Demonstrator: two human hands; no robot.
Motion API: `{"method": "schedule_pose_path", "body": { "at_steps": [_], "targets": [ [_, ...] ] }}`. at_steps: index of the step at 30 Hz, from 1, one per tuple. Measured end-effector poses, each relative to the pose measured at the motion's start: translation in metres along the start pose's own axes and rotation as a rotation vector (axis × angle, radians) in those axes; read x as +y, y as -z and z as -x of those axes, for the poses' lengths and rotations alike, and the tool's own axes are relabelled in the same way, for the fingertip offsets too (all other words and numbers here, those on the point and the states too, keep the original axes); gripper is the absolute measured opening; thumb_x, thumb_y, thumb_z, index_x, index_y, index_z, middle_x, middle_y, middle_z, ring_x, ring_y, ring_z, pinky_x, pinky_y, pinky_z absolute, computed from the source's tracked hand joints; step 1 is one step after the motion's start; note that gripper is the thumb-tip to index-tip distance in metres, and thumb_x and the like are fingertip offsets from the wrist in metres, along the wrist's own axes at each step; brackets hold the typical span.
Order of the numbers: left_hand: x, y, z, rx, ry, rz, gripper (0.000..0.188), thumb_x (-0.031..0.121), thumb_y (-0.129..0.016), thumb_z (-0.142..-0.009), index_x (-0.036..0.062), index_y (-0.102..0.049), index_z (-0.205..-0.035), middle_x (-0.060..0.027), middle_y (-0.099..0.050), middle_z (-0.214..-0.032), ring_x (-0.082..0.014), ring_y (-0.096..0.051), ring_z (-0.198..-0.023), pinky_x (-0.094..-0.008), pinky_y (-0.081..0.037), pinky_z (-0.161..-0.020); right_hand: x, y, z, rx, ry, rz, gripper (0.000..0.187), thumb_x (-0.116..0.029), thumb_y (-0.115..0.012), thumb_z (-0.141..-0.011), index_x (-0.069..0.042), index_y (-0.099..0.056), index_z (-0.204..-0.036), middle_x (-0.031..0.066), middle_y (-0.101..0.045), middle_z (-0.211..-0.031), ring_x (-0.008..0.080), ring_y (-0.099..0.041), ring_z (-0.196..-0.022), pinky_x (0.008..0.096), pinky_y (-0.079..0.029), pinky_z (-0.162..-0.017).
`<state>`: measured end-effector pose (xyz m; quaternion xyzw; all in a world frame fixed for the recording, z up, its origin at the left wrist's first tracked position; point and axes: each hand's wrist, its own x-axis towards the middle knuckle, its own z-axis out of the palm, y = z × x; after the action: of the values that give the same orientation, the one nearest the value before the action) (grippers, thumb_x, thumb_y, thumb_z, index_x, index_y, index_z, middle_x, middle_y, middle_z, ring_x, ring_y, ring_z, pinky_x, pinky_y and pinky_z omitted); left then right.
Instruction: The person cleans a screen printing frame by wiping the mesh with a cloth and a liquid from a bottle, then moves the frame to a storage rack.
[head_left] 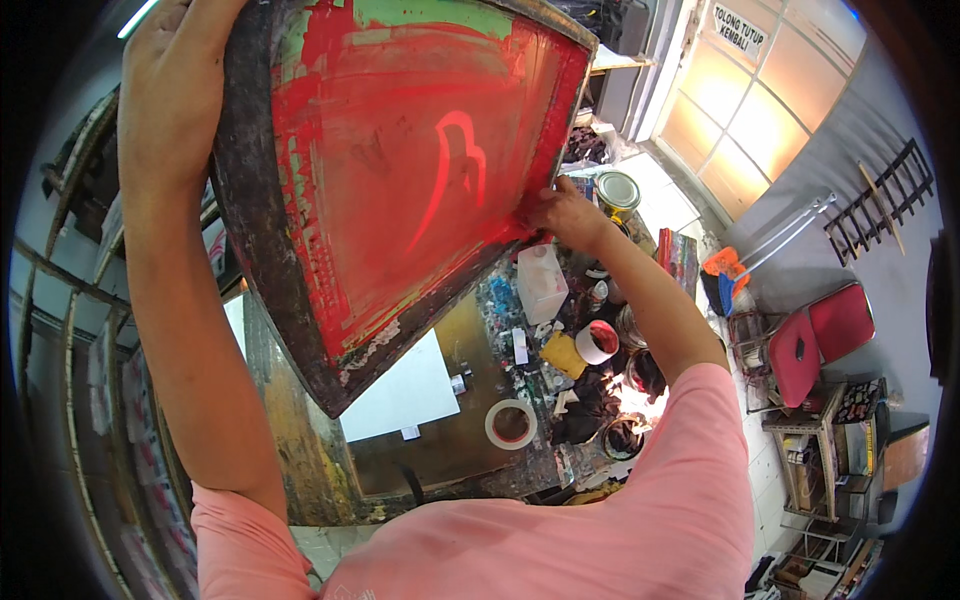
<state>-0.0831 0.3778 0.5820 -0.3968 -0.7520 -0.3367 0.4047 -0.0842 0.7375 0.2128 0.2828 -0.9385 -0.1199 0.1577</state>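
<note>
A large silk-screen frame (400,170) with a dark, ink-crusted border stands tilted up in front of me. Its mesh is smeared red, with some green at the top and a brighter curved shape in the middle. My left hand (170,95) grips the frame's left border high up; its fingertips are partly cut off by the picture's edge. At the frame's right lower corner, my right hand (565,212) presses bent fingers against the red-stained mesh. Whatever is under those fingers is too dark to make out. Below the frame, a white sheet (405,395) lies on a brown board (410,465).
Right of the board are a tape roll (511,425), a white plastic container (541,284), a yellow sponge-like piece (563,355), a cup with red ink (597,341) and a lidded can (618,190). A red chair (800,355) stands farther right; racks (70,330) line the left.
</note>
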Motion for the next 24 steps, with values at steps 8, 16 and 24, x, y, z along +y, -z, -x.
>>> {"method": "schedule_pose_path", "body": {
  "at_steps": [8,16,24],
  "targets": [
    [0.008,-0.002,-0.002,0.01,0.034,0.084,0.034,0.025,-0.053,-0.1,0.0031,-0.069,-0.119,-0.008,-0.067,-0.118,-0.019,-0.06,-0.112,-0.0317,-0.04,-0.102,-0.001,-0.002,-0.022,0.234,0.003,0.053,0.022,-0.021,-0.062,-0.081,-0.024,-0.074,-0.099,-0.0111,-0.068,-0.102,0.0133,-0.055,-0.106,0.0413,-0.038,-0.098],
    [0.018,-0.009,0.001,0.02,0.047,0.149,0.03,0.024,-0.056,-0.098,0.0021,-0.069,-0.115,-0.0072,-0.068,-0.112,-0.018,-0.06,-0.106,-0.031,-0.042,-0.098,-0.011,-0.006,-0.019,0.032,0.018,0.09,0.024,-0.019,-0.06,-0.083,-0.025,-0.073,-0.102,-0.012,-0.067,-0.11,0.0137,-0.053,-0.113,0.042,-0.038,-0.102],
    [0.034,-0.017,0.004,0.043,0.048,0.231,0.027,0.022,-0.059,-0.097,0.0012,-0.07,-0.111,-0.0064,-0.069,-0.106,-0.017,-0.061,-0.1,-0.0303,-0.043,-0.094,0.001,0.018,-0.004,-0.026,0.024,0.048,0.026,-0.018,-0.062,-0.081,-0.026,-0.075,-0.103,-0.0106,-0.069,-0.111,0.0156,-0.057,-0.107,0.0405,-0.039,-0.096]
  ]
}}
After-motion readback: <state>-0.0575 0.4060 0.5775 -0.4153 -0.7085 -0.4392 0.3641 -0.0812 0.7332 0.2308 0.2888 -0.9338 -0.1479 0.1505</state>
